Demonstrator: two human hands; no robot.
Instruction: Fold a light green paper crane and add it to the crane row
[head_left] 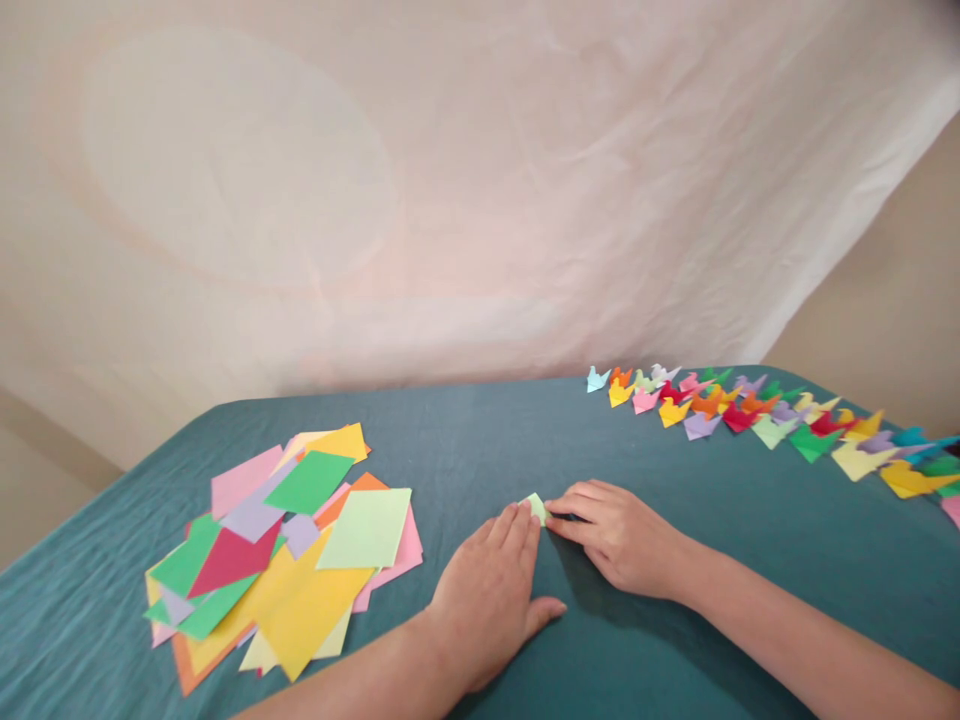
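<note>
A small folded piece of light green paper (536, 508) lies on the table between my hands, mostly covered by my left fingers. My left hand (491, 575) rests flat with its fingers stretched together over the paper's left part and its thumb held out to the side. From the right, my right hand (619, 530) pinches the paper's right edge between thumb and fingertips. How the paper is folded underneath my fingers is hidden.
A loose pile of coloured paper sheets (300, 600) spreads over the left of the teal-covered table (465, 440). Rows of folded paper birds (776, 428) stand along the right and back right. Behind the table hangs a pale cloth (480, 200).
</note>
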